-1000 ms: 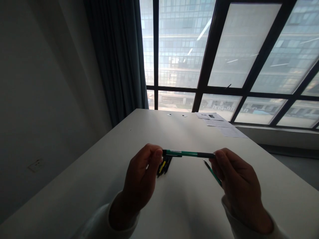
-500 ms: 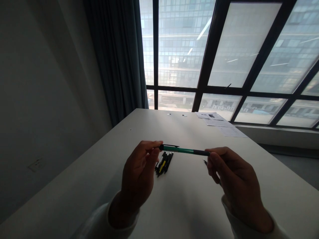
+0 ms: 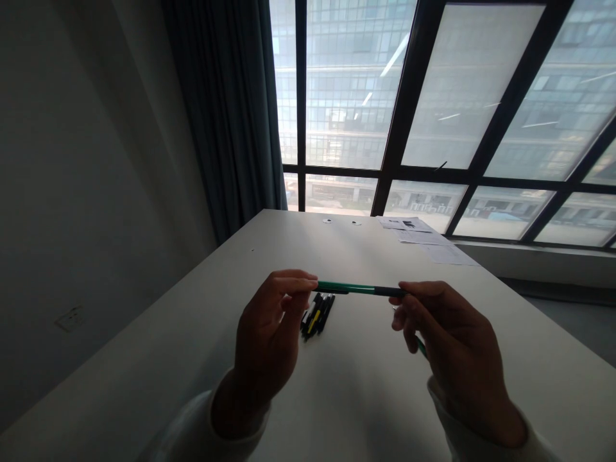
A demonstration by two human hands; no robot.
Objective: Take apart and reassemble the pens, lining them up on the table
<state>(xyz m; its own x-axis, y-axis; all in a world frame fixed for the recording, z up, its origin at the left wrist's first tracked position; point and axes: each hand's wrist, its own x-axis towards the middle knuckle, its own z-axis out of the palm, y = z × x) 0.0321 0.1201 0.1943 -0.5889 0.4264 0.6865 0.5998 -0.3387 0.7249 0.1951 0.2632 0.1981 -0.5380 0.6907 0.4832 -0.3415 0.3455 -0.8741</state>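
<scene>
- Since half a second ago the green pen (image 3: 359, 289) has lifted a touch and levelled out, and the left thumb and forefinger have slid over its near-left end, hiding the dark cap tip that showed before.
- Left hand (image 3: 267, 340): thumb and forefinger pinched shut on the pen's left end, the other fingers loosely curled beneath.
- Right hand (image 3: 450, 350): fingertips closed on the pen's dark right end; a second thin green piece (image 3: 421, 347) pokes out below the fingers, though in this dim light I cannot tell for sure what it is or how it is gripped.
- So the pen hangs crosswise between the two hands, held clear above the white table (image 3: 144, 359).
- Just beyond the left hand, a small bundle of pens (image 3: 317, 314), dark with one yellow, lies flat on the table.
- Far off near the window (image 3: 471, 96), some papers (image 3: 426, 239) lie at the table's right edge; a curtain (image 3: 226, 115) hangs at the far left.
</scene>
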